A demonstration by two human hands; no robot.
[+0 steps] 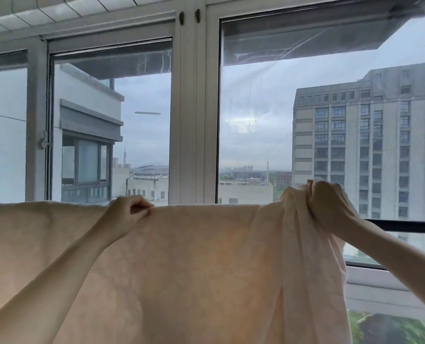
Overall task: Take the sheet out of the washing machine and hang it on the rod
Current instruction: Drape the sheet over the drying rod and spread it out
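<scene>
My left hand [129,214] pinching the top edge of the pale peach sheet [181,264], sheet draped wide in front of the window [256,132], my right hand [328,202] gripping a bunched end, dark rod [405,225] showing just beyond it

Rod [405,225] hidden beneath the sheet [181,269] left of the bunch; sheet cut off at left and bottom edges.

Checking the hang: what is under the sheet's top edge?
The dark rod shows bare only right of the right hand. Under the sheet it is covered, so it cannot be seen there.
</scene>
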